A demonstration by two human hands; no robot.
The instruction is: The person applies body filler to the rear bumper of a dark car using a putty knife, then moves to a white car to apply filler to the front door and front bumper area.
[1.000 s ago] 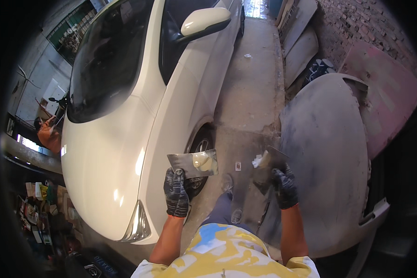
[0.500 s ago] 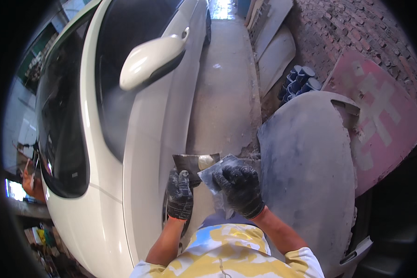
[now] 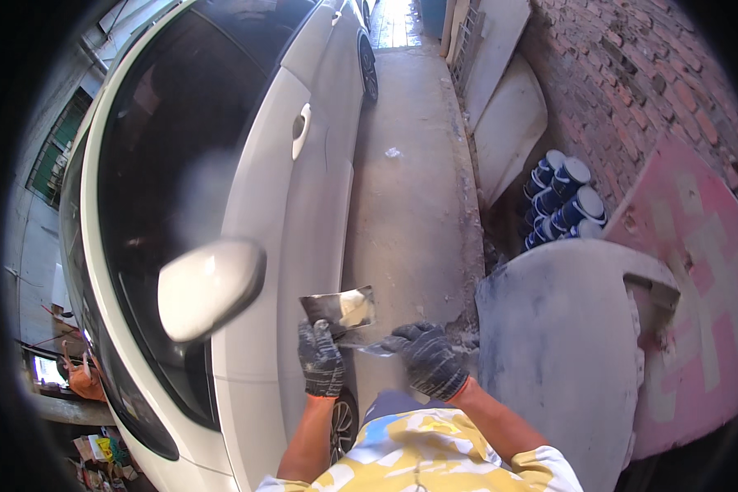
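Observation:
My left hand (image 3: 321,361), in a dark, dusty knit glove, is closed on a dark rectangular putty board (image 3: 318,308). A cream lump of putty (image 3: 355,308) lies toward the board's right side. Gloved too, my right hand (image 3: 431,361) grips a putty knife (image 3: 377,348); its thin blade points left, just below the board, seen nearly edge-on. Whether blade and board touch, I cannot tell. To the right stands a grey, sanded car panel (image 3: 553,344) with darker patches, apart from both hands.
At left is a white car (image 3: 258,312) with a protruding side mirror (image 3: 209,287). Blue cans (image 3: 564,193) are stacked by the brick wall (image 3: 631,66). A pink patched panel (image 3: 697,312) and pale panels (image 3: 508,123) lean there. A concrete strip (image 3: 410,213) runs between.
The putty knife has dropped from the board's right edge to below it, its blade turned nearly edge-on. The board has tilted. My view has shifted, showing more of the aisle ahead.

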